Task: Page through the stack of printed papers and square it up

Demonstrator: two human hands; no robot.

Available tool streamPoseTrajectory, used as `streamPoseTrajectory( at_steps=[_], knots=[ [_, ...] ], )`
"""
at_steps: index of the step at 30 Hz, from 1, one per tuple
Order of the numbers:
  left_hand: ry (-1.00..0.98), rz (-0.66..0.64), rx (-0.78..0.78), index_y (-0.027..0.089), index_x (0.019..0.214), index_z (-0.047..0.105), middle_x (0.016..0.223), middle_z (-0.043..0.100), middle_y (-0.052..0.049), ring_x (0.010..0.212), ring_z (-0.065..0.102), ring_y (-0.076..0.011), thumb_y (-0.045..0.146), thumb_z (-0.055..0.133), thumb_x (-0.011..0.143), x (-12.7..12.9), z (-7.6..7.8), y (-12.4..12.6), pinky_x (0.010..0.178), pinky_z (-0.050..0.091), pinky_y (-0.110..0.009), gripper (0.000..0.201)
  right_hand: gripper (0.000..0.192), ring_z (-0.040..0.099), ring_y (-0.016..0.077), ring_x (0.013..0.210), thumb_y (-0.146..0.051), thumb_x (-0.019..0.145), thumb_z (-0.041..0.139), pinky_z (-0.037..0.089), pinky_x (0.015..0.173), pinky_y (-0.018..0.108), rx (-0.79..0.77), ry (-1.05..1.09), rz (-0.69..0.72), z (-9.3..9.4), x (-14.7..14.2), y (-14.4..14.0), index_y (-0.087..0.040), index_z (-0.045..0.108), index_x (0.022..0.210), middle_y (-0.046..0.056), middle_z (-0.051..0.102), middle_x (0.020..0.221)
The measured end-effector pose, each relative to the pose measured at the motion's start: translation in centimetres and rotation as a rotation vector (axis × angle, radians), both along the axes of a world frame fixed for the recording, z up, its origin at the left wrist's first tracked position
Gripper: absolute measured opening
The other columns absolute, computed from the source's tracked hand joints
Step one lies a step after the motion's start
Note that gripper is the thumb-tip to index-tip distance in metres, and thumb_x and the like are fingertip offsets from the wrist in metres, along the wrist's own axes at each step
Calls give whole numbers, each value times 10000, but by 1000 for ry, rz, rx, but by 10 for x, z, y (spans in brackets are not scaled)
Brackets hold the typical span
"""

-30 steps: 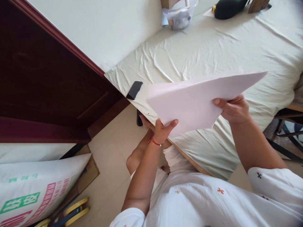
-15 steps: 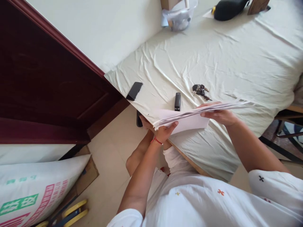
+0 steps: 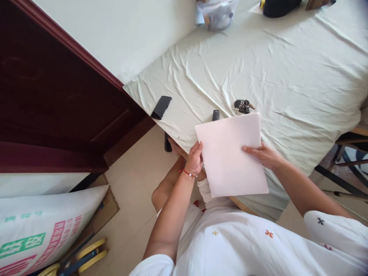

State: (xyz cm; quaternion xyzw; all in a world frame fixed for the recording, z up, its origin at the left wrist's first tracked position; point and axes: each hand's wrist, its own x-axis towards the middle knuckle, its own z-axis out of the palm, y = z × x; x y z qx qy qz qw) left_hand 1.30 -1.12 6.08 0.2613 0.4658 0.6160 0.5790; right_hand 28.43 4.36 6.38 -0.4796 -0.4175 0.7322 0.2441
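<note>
A neat stack of white paper (image 3: 230, 168) is held up between my two hands, its broad face turned toward me. My left hand (image 3: 196, 158) grips the left edge, fingers tucked out of sight beside or behind it. On the right edge, my right hand (image 3: 263, 154) is closed with its thumb on the front face and its fingers behind. Just past the top edge is a black stapler (image 3: 216, 115), partly hidden by the paper. A bunch of keys (image 3: 243, 106) lies on the cloth beyond the stack's upper right corner.
A pale wrinkled cloth (image 3: 293, 84) covers the table. A black phone-like object (image 3: 161, 107) sits at its left edge. At the back stand a clear plastic tub (image 3: 220, 17) and a black object (image 3: 280, 7). A large printed sack (image 3: 51, 226) lies lower left, near a dark red door (image 3: 57, 84).
The papers were fanned, nearly edge-on and tilted over the table. Now they are squared into one stack facing me, lower and closer to my body, with both hands at the sides.
</note>
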Motion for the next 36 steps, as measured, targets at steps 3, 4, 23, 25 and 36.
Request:
streamPoseTrajectory(
  at_steps=[3, 4, 23, 25, 36],
  knots=[
    [104, 80, -7, 171, 1060, 788, 1060, 830, -100, 1064, 770, -275, 680, 837, 772, -1, -7, 4, 978, 593, -380, 587, 497, 803, 351, 844, -637, 737, 907, 696, 716, 496, -28, -9, 53, -12, 1, -14, -222, 802, 990, 134, 812, 985],
    [160, 88, -5, 170, 1050, 785, 1026, 827, -90, 1022, 767, -258, 695, 814, 789, -1, -11, 4, 947, 591, -361, 587, 495, 801, 345, 833, -646, 745, 896, 692, 709, 488, -27, -11, 74, -14, 2, -15, -217, 802, 975, 133, 809, 954],
    [185, 15, -68, 163, 871, 722, 767, 753, -33, 766, 695, -186, 762, 818, 718, 14, -13, -10, 672, 536, -267, 625, 527, 465, 131, 563, -710, 948, 605, 321, 496, 275, 743, -447, -256, 7, -7, 19, -214, 767, 868, 33, 694, 751],
    [185, 22, -81, 164, 845, 712, 750, 744, -31, 775, 698, -188, 751, 828, 714, 14, -13, -12, 688, 544, -272, 612, 542, 498, 142, 569, -701, 979, 553, 345, 509, 281, 726, -413, -236, 4, -5, 19, -215, 786, 928, 38, 697, 757],
    [119, 27, -138, 155, 962, 740, 840, 777, -47, 853, 731, -211, 730, 839, 717, 15, -26, -16, 801, 570, -318, 633, 561, 694, 230, 766, -678, 1035, 475, 507, 677, 331, 857, -553, -209, -3, -4, 14, -256, 805, 1200, 59, 789, 904]
  ],
)
